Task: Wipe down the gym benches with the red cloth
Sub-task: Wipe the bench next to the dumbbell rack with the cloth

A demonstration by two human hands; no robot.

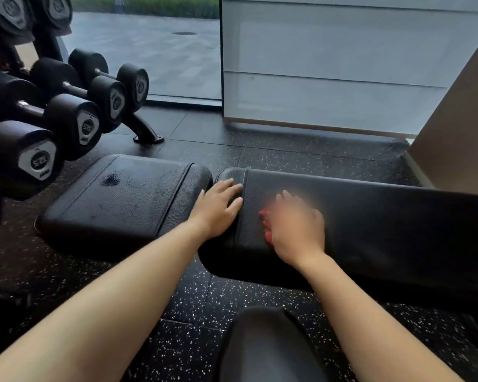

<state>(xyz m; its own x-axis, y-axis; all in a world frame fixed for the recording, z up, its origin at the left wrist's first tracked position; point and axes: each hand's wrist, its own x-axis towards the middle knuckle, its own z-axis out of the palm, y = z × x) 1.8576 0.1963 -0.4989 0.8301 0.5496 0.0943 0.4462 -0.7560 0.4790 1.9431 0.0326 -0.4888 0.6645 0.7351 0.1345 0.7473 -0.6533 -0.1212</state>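
Foreground: a dark rounded padded form (260,348), not identifiable, is seen above the black speckled rubber floor (188,304). Middle: the right hand (295,230) is laid on the long black leather-grain pad (384,224), with the red cloth (265,224) bunched beneath it, only an edge showing. Because of blur, it cannot be told whether its fingers lie flat or curled. The left hand (218,209) is rested palm-down on the same pad's end, fingers (232,186) straight and slightly spread. A shorter black seat pad (122,197) is set just beside. Background: black dumbbells (39,158) are racked at left, before a window (149,56).
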